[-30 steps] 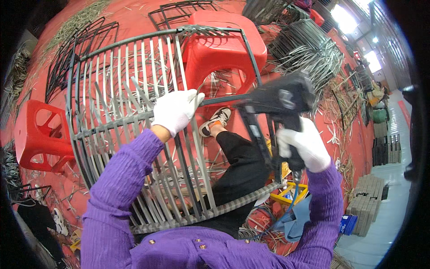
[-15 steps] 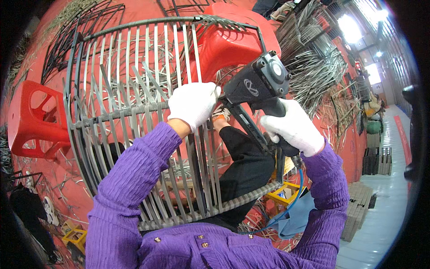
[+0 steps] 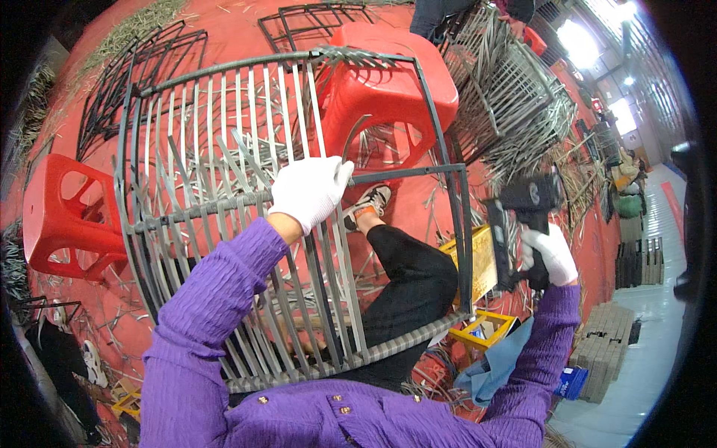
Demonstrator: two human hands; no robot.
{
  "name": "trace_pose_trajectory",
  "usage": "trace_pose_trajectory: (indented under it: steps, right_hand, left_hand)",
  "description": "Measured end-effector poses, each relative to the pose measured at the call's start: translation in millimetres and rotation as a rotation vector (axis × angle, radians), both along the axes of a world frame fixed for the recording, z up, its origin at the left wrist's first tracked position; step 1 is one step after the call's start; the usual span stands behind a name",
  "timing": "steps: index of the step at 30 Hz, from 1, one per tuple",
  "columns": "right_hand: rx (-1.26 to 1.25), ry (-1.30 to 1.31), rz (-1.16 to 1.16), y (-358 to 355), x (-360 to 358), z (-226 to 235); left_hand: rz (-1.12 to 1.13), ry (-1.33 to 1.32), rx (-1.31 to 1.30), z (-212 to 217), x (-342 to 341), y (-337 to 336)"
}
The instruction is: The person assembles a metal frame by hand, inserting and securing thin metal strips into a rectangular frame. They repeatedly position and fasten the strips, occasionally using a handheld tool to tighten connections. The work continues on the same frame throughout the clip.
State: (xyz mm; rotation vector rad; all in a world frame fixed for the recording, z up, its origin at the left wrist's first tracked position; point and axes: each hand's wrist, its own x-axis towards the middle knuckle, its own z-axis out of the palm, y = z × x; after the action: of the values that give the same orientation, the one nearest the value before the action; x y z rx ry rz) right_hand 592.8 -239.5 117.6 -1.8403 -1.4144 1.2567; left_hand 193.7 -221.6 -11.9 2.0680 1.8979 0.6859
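A dark metal frame (image 3: 457, 231) lies across my lap, with many flat grey strips (image 3: 250, 97) woven lengthwise over it. My left hand (image 3: 308, 193), in a white glove, is closed at the wrapped middle bar (image 3: 202, 209). A thin grey strip (image 3: 356, 138) curves up from its fingertips; the fingers hide the rest of the hold. To the right of the frame, my white-gloved right hand (image 3: 551, 256) is wrapped round the handle of a black nail or staple gun (image 3: 526, 196), slightly blurred and apart from the frame.
Red plastic stools stand beyond the frame (image 3: 388, 75) and at the left (image 3: 71, 216). Yellow crates (image 3: 485, 328) sit by my right knee. Bare black frames (image 3: 134, 89) lie at the far left. Strip bundles (image 3: 515, 97) are piled at the far right, near another person (image 3: 441, 16).
My right hand has carried the gun away from the middle bar, to the right and down. My left hand stays at the bar, slightly shifted. The curved strip by its fingers now shows.
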Motion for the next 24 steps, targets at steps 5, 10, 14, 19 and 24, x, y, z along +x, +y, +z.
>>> trace_pose_trajectory:
  steps: [5, 10, 14, 19, 24]
  right_hand:
    - [0.123, -0.750, -0.088, 9.3, 133.3, -158.9]
    - [-0.025, -1.141, -0.344, -22.7, 161.6, -319.6]
    - [0.034, -1.195, -0.255, -32.3, 131.4, -320.6]
    - [0.802, -0.574, -0.341, -16.2, 47.0, -190.4]
    - [0.430, 0.023, 0.242, -21.3, -120.8, -166.1]
  left_hand:
    - [-0.072, -0.001, -0.084, 6.1, -5.4, -1.8]
    - [-0.503, 0.261, -0.083, 3.3, -34.3, 24.9]
    - [-0.094, 0.119, 0.290, 2.6, -63.3, 96.7]
    - [0.178, 0.461, 0.186, 9.4, -108.0, 196.4]
    - [-0.066, 0.103, 0.214, -5.3, -122.5, 228.3]
